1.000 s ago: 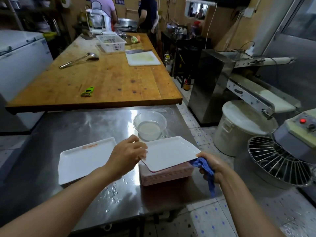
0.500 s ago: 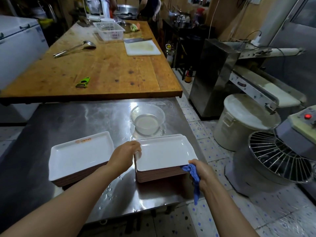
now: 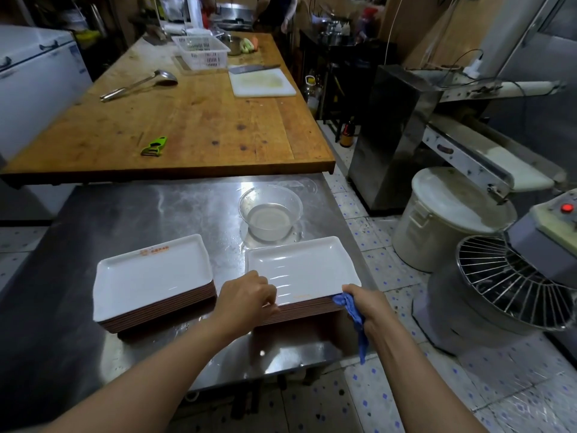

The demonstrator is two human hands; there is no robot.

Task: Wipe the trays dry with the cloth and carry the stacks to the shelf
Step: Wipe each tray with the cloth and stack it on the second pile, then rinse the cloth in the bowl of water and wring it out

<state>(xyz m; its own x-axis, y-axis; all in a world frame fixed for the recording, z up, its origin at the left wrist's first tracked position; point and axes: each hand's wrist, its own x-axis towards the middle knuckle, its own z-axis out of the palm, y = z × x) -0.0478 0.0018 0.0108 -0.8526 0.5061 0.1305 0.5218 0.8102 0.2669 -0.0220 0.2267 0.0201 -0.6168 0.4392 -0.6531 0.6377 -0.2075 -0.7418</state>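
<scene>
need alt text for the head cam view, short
A person's left hand and right hand, which holds a blue cloth, grip the near edge of the right tray stack on a steel table. A second tray stack sits to the left, a clear bowl behind.

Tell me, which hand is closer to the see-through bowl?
Left. The left hand grips the near left edge of the right tray stack, nearly straight below the bowl. The right hand is further off, at the stack's near right corner.
</scene>
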